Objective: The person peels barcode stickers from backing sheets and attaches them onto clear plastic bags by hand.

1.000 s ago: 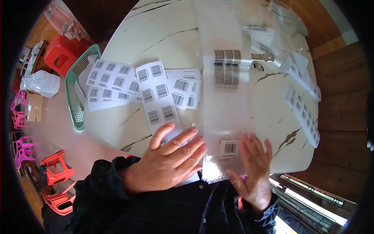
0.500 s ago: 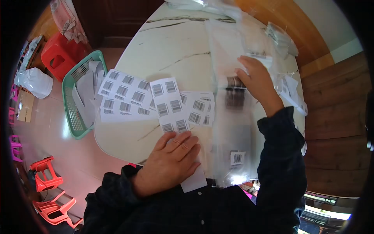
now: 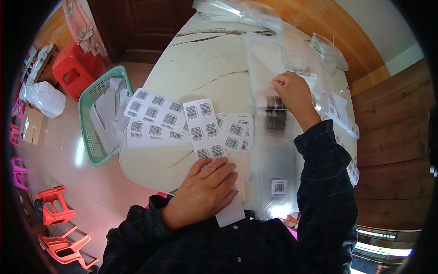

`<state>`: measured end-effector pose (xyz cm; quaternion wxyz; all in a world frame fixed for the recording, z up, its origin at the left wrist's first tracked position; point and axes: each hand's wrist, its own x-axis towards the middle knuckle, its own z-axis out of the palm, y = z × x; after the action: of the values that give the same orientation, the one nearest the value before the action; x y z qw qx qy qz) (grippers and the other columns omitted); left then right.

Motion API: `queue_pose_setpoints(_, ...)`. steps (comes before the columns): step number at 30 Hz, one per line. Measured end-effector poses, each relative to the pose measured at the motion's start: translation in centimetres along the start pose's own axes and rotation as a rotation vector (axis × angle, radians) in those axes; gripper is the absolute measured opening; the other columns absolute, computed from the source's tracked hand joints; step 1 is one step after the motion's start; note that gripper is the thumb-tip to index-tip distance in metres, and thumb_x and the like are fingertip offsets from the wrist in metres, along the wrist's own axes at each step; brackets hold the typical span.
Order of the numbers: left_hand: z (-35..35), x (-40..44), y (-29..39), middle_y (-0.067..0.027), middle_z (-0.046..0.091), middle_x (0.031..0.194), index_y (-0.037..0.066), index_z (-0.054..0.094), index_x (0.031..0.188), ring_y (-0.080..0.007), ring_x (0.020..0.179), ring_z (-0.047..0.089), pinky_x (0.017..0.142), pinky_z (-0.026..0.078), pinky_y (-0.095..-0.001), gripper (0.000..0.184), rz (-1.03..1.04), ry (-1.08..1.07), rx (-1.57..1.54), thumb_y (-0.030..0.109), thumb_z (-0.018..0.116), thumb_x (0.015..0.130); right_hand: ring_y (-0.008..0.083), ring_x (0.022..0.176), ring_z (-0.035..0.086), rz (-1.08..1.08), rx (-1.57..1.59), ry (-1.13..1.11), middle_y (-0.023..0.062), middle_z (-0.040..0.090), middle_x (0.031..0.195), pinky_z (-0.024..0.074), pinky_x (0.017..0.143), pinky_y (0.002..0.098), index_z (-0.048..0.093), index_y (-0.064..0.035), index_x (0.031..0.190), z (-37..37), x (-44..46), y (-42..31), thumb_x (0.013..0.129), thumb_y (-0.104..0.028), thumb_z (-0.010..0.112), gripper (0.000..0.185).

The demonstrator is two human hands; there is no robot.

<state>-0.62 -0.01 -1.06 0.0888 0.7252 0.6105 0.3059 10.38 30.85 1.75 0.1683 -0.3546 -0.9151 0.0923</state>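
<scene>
My left hand [image 3: 203, 192] lies flat on the lower end of a narrow sheet of barcode labels [image 3: 200, 123], fingers stretched over it. Beneath that sheet, more barcode label sheets [image 3: 153, 114] fan out to the left and right. My right hand [image 3: 294, 93] is over a long stack of clear plastic bags [image 3: 273, 155], thumb and fingertips pinched together. Whatever lies between those fingertips is too small to make out. Just below it, dark barcode print [image 3: 276, 121] shows through the plastic. One small white barcode label [image 3: 279, 187] sits near the bags' lower end.
A green basket [image 3: 93, 153] with paper scraps stands left of the marble-patterned table [image 3: 205, 55]. More plastic bags [image 3: 237, 11] lie at the far edge, and bundled bags [image 3: 328, 50] at the right. Red stools [image 3: 77, 68] and small red chairs [image 3: 57, 205] are on the floor.
My right hand has closed from spread fingers into a pinch and moved slightly down over the bags. My left hand stays on the label sheet. The whole view has shifted slightly.
</scene>
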Motion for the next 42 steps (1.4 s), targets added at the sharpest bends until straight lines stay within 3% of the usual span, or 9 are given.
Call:
queue_pose_setpoints(2, -0.1, 0.2, 0.1, -0.0068, 0.060, 0.125, 0.005, 0.065, 0.111, -0.0263, 0.123, 0.053, 0.104, 0.037, -0.0419, 0.033, 0.009, 0.005, 0.003, 0.019, 0.072, 0.081, 0.0257, 0.075, 0.057, -0.006, 0.006, 0.056, 0.0086, 0.065, 0.087, 0.0473, 0.070, 0.0332, 0.067, -0.0001, 0.086, -0.5, -0.4, -0.3, 0.084, -0.013, 0.059, 0.016)
queue_pose_setpoints(6, -0.2, 0.2, 0.1, -0.0066, 0.061, 0.123, 0.005, 0.066, 0.109, -0.0264, 0.122, 0.054, 0.104, 0.038, -0.0423, 0.032, 0.000, 0.017, -0.021, 0.017, 0.073, 0.080, 0.0199, 0.079, 0.060, -0.031, 0.471, 0.298, 0.0061, 0.067, 0.092, 0.0470, 0.072, 0.0282, 0.067, 0.0002, 0.091, -1.4, -1.5, -1.3, 0.086, -0.005, 0.058, 0.011)
queue_pose_setpoints(17, 0.3, 0.5, 0.1, -0.0074, 0.060, 0.122, 0.004, 0.063, 0.110, -0.0249, 0.123, 0.052, 0.103, 0.038, -0.0415, 0.031, 0.006, -0.032, 0.027, 0.018, 0.070, 0.084, 0.0200, 0.090, 0.062, 0.139, 1.319, 0.208, 0.0134, 0.067, 0.103, 0.0485, 0.085, 0.0280, 0.064, 0.0013, 0.103, -3.5, -7.8, -2.3, 0.085, 0.003, 0.054, 0.020)
queue_pose_setpoints(21, 0.1, 0.6, -0.1, -0.0095, 0.062, 0.118, 0.003, 0.063, 0.113, -0.0273, 0.108, 0.058, 0.099, 0.040, -0.0413, 0.036, 0.056, -0.012, 0.001, 0.015, 0.072, 0.081, 0.0220, 0.092, 0.063, 0.009, 1.535, 0.192, 0.0150, 0.067, 0.103, 0.0489, 0.089, 0.0292, 0.063, 0.0023, 0.105, -5.0, -10.9, -2.1, 0.083, 0.009, 0.050, 0.027)
queue_pose_setpoints(26, -0.9, 1.4, 1.0, -0.0117, 0.063, 0.112, 0.001, 0.061, 0.120, -0.0250, 0.089, 0.059, 0.090, 0.046, -0.0369, 0.046, 0.027, 0.101, -0.218, 0.007, 0.074, 0.075, 0.0227, 0.092, 0.063, -0.199, 1.361, 0.129, 0.0139, 0.067, 0.101, 0.0492, 0.088, 0.0308, 0.065, 0.0019, 0.101, -5.6, -15.2, -1.0, 0.081, 0.014, 0.047, 0.029)
queue_pose_setpoints(31, 1.2, 6.0, 3.0, -0.0112, 0.057, 0.117, -0.001, 0.057, 0.127, -0.0153, 0.079, 0.053, 0.069, 0.047, -0.0257, 0.060, -0.335, 0.261, -0.744, -0.007, 0.072, 0.070, 0.0211, 0.091, 0.062, -0.170, 1.363, 0.115, 0.0126, 0.067, 0.100, 0.0490, 0.088, 0.0311, 0.067, 0.0014, 0.096, -4.0, -17.1, -0.4, 0.080, 0.014, 0.051, 0.026)
queue_pose_setpoints(36, 1.9, 8.3, 2.8, -0.0099, 0.054, 0.118, 0.004, 0.059, 0.126, -0.0143, 0.079, 0.052, 0.068, 0.047, -0.0251, 0.058, -0.110, 0.218, -0.217, -0.007, 0.072, 0.070, 0.0251, 0.087, 0.059, -0.084, 1.383, 0.119, 0.0158, 0.066, 0.096, 0.0472, 0.083, 0.0353, 0.065, 0.0003, 0.094, -3.5, -17.7, -0.3, 0.083, 0.000, 0.053, 0.017)
queue_pose_setpoints(41, 2.6, 8.4, 1.9, -0.0060, 0.057, 0.108, 0.008, 0.067, 0.108, -0.0193, 0.081, 0.055, 0.072, 0.046, -0.0280, 0.042, 0.097, 0.214, -0.314, -0.005, 0.072, 0.068, 0.0198, 0.086, 0.060, -0.120, 1.316, 0.080, 0.0106, 0.067, 0.098, 0.0471, 0.081, 0.0290, 0.068, 0.0011, 0.094, -3.9, -17.9, 0.2, 0.079, 0.012, 0.057, 0.021)
queue_pose_setpoints(42, 2.5, 8.4, 2.7, -0.0104, 0.063, 0.099, 0.004, 0.071, 0.103, -0.0253, 0.086, 0.058, 0.078, 0.047, -0.0332, 0.033, 0.067, 0.207, -0.305, 0.002, 0.073, 0.070, 0.0206, 0.083, 0.060, -0.079, 1.226, 0.091, 0.0108, 0.067, 0.095, 0.0467, 0.078, 0.0291, 0.069, 0.0009, 0.092, -4.0, -18.2, 0.0, 0.078, 0.010, 0.059, 0.020)
